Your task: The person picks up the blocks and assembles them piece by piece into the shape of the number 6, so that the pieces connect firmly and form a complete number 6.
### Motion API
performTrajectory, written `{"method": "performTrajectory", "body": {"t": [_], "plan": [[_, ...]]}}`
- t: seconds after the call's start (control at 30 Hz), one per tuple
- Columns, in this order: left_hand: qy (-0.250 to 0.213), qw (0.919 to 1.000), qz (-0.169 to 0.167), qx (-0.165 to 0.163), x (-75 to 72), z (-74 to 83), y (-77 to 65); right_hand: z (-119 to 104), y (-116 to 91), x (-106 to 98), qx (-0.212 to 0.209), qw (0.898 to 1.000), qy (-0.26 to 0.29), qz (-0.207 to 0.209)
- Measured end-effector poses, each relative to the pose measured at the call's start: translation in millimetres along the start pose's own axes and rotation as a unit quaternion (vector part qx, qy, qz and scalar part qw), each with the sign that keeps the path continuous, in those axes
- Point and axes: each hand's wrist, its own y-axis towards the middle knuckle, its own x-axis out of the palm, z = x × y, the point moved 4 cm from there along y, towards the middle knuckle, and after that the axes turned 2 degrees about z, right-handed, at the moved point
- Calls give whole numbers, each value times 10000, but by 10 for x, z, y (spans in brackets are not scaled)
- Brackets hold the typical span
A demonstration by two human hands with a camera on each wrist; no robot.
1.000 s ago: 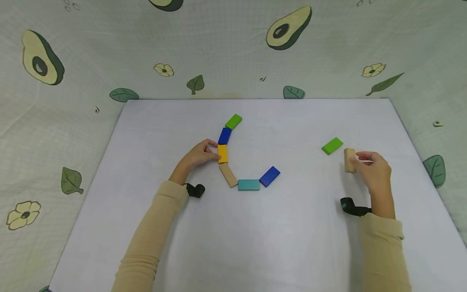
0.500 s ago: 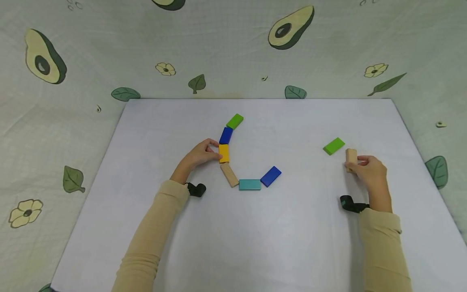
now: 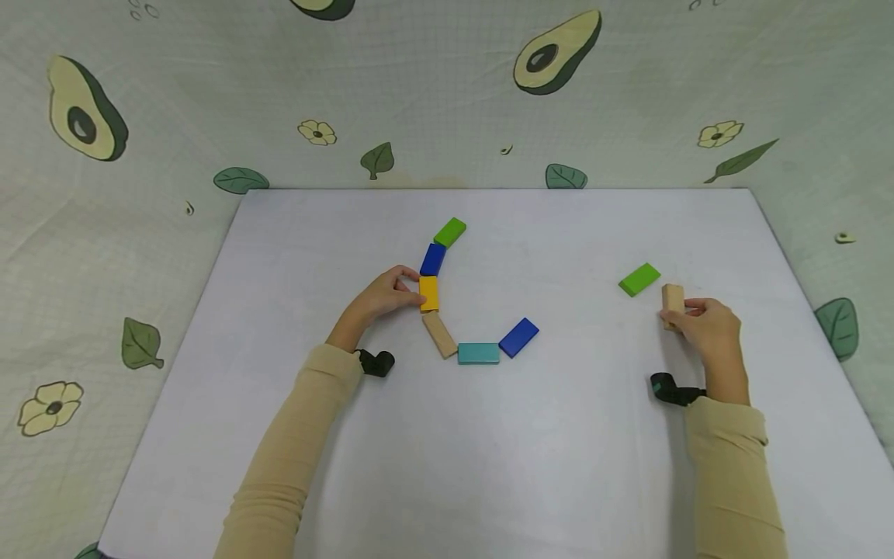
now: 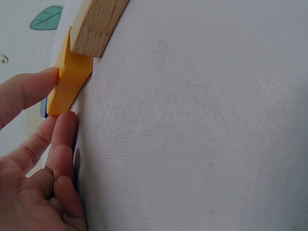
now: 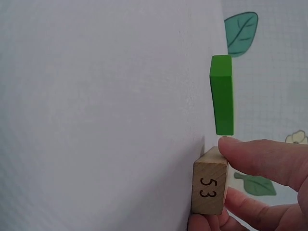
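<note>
My left hand [image 3: 382, 296] holds a yellow wooden block [image 3: 429, 289] between thumb and fingers. In the left wrist view, the thumb lies on the yellow block [image 4: 72, 82] and fingertips sit at its end. That block belongs to a curved row: a green block [image 3: 450, 232], a blue block [image 3: 432, 259], the yellow one, a plain wood block [image 3: 439, 335], a teal block [image 3: 478, 354] and another blue block [image 3: 519, 338]. Over on the right, my right hand [image 3: 714, 332] pinches a second plain wood block [image 3: 673, 296]. Its end [image 5: 209, 188] bears the number 53.
A second green block [image 3: 639, 279] lies just left of and beyond the right hand's block. Everything rests on a white tabletop [image 3: 531, 450]. Behind it hangs a pale cloth [image 3: 433, 70] printed with avocados and leaves. Each wrist wears a black camera [image 3: 377, 363].
My right hand has shifted slightly left and toward me, its thumb now further across the plain wood block. The left hand stays at the yellow block; the head view moved slightly.
</note>
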Motion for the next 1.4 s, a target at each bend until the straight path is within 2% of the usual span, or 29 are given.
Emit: {"method": "performTrajectory", "body": {"t": [0.3, 0.7, 0.9, 1.2, 1.4], "plan": [[37, 10000, 19, -32, 9, -15, 17, -19, -8, -3, -34, 10000, -59, 27], [-20, 10000, 46, -37, 9, -14, 28, -118, -135, 25, 16, 9996, 156, -220], [-51, 10000, 66, -23, 15, -32, 35, -266, -198, 113, -82, 9987, 335, -367], [-60, 10000, 43, -15, 18, -26, 29, -574, -289, 345, -676, 9959, 368, -474], [-76, 10000, 47, -10, 13, -22, 23, -782, -335, 530, -852, 9930, 379, -729]]}}
